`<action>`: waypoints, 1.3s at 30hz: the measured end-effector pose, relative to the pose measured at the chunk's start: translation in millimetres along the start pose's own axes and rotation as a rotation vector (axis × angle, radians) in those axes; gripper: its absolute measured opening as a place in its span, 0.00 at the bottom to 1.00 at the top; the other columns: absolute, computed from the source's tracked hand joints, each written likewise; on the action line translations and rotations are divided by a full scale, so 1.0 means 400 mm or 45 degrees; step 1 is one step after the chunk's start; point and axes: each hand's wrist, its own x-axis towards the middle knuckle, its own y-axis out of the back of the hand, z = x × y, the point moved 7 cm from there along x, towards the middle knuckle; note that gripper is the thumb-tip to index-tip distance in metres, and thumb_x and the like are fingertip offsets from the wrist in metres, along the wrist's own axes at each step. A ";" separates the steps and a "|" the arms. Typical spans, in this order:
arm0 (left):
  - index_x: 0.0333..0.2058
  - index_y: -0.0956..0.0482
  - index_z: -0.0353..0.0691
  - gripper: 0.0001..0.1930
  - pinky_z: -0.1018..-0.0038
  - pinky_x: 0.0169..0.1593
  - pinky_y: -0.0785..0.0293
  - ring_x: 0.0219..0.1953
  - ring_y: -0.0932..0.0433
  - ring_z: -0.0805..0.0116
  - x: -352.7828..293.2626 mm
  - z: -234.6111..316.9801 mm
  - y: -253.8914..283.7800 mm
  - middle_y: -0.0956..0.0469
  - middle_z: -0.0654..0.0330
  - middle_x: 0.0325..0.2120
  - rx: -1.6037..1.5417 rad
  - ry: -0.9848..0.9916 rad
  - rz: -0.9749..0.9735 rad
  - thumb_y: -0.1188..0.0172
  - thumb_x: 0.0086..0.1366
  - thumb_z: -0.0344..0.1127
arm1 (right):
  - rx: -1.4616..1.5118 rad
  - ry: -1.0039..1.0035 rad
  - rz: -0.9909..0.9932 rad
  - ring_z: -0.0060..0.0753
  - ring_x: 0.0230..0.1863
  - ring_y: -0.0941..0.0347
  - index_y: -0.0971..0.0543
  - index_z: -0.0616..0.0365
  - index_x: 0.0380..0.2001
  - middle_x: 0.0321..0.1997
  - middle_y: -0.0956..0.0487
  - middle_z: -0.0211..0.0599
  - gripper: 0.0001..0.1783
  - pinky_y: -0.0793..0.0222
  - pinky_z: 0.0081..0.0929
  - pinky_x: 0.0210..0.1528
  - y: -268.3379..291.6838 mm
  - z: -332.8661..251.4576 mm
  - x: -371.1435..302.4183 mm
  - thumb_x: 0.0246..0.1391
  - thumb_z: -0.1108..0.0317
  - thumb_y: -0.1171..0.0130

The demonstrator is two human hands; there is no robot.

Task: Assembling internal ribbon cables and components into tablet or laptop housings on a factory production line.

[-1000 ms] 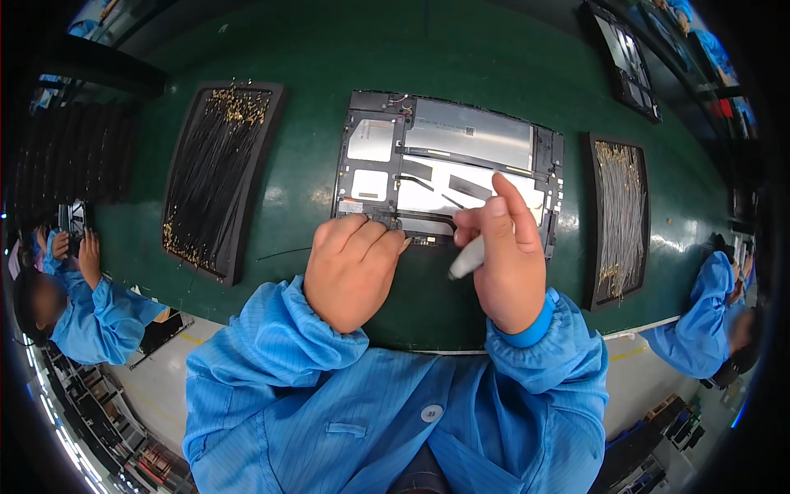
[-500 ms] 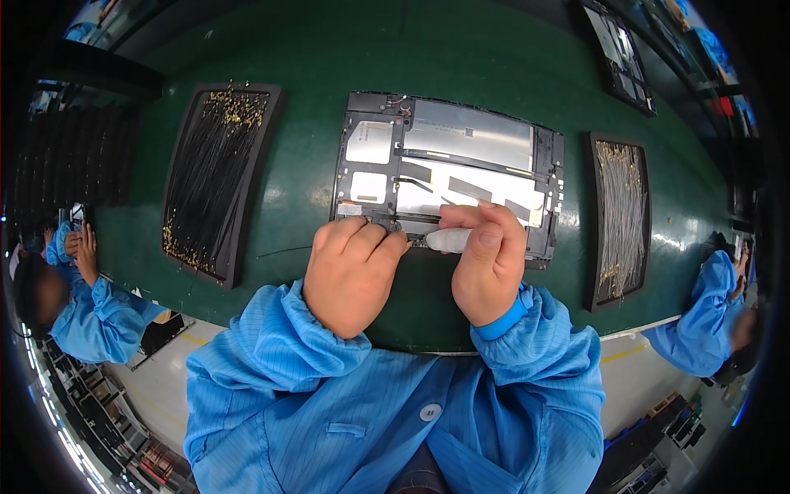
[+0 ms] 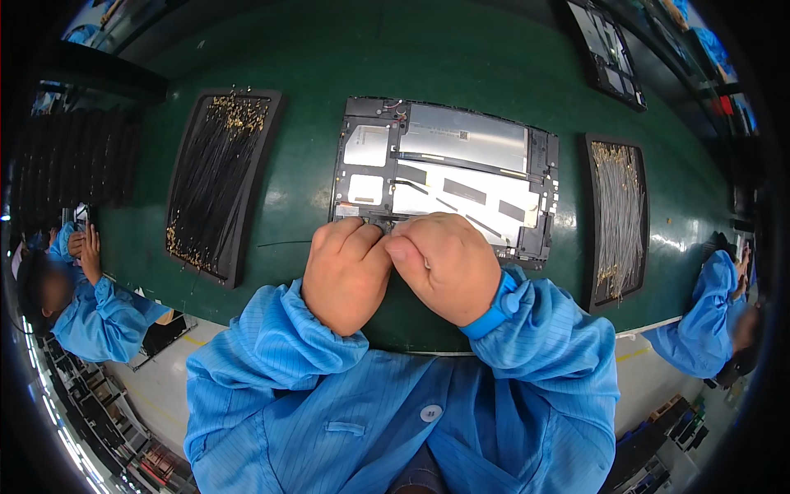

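Note:
An opened tablet-like device (image 3: 473, 136), with a black frame and silver metal panels, lies on the green bench in front of me. At its near left edge my left hand (image 3: 346, 280) is closed, fingertips pressed down on the frame. A thin black cable (image 3: 288, 244) runs out leftward from under this hand, which appears to pinch it. My right hand (image 3: 451, 267) is closed too, thumb against curled fingers, right beside the left fingertips and over the near edge. Whatever lies between its fingers is hidden.
On the left stands a black tray (image 3: 260, 173) of black cables (image 3: 216, 177) with gold-coloured ends. A second tray (image 3: 593, 272) on the right holds grey cables (image 3: 620, 214). Another opened device (image 3: 609, 58) sits far right. Co-workers (image 3: 107, 321) flank the bench at both sides.
My right hand has moved left and turned palm down, closing up against the left hand. The white piece seen at its fingers is now hidden. My left hand stays nearly in place.

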 end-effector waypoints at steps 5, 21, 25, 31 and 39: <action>0.28 0.26 0.39 0.10 0.68 0.41 0.39 0.37 0.33 0.60 0.008 0.008 0.005 0.29 0.59 0.29 0.084 0.001 -0.005 0.45 0.42 0.29 | -0.080 -0.050 -0.133 0.42 0.27 0.31 0.28 0.59 0.24 0.23 0.27 0.40 0.10 0.35 0.32 0.31 -0.003 0.010 0.006 0.46 0.63 0.51; 0.43 0.34 0.35 0.18 0.85 0.22 0.37 0.20 0.33 0.79 -0.156 -0.130 -0.013 0.32 0.65 0.23 -1.439 1.652 -0.031 0.50 0.57 0.39 | 0.952 -0.727 0.394 0.22 0.23 0.32 0.39 0.62 0.41 0.29 0.28 0.40 0.21 0.36 0.18 0.24 0.030 0.164 -0.048 0.54 0.54 0.62; 0.42 0.33 0.35 0.17 0.84 0.23 0.36 0.22 0.34 0.79 -0.197 -0.052 -0.069 0.32 0.64 0.24 -1.640 1.639 -0.569 0.52 0.58 0.40 | 0.912 -0.766 0.419 0.26 0.20 0.31 0.41 0.62 0.44 0.26 0.27 0.42 0.23 0.37 0.19 0.23 0.032 0.151 -0.039 0.55 0.53 0.66; 0.40 0.32 0.38 0.14 0.84 0.24 0.34 0.22 0.31 0.80 -0.152 -0.056 -0.126 0.31 0.67 0.23 -1.838 1.686 -0.692 0.53 0.59 0.39 | 1.006 -0.798 0.220 0.22 0.24 0.32 0.37 0.62 0.44 0.26 0.27 0.42 0.21 0.36 0.18 0.26 0.014 0.151 -0.033 0.53 0.57 0.58; 0.33 0.31 0.38 0.11 0.82 0.23 0.33 0.21 0.30 0.76 -0.136 -0.058 -0.135 0.30 0.65 0.22 -1.930 1.649 -0.769 0.51 0.58 0.40 | 0.103 -0.496 -0.475 0.37 0.32 0.29 0.29 0.59 0.37 0.29 0.26 0.43 0.18 0.35 0.28 0.35 -0.032 0.127 0.046 0.46 0.59 0.53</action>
